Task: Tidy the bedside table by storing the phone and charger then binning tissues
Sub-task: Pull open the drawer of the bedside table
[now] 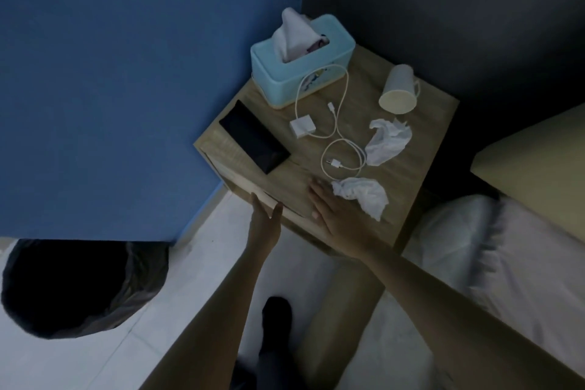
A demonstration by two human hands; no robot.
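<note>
A black phone [254, 136] lies on the left side of the wooden bedside table [408, 149]. Beside it sit a white charger block [303, 127] and its looped white cable [343, 149]. One crumpled tissue [387, 141] lies to the right of the cable, another [364, 195] near the front edge. My right hand [335, 212] rests flat on the tabletop, fingers apart, touching the near tissue. My left hand [264, 218] is at the table's front edge by the drawer front, fingers spread; whether it grips the edge is unclear.
A light blue tissue box [304, 73] stands at the table's back. A pale cup [398, 90] lies on its side at the back right. A bin with a black liner [79, 288] stands on the floor at left. The bed [506, 247] is at right.
</note>
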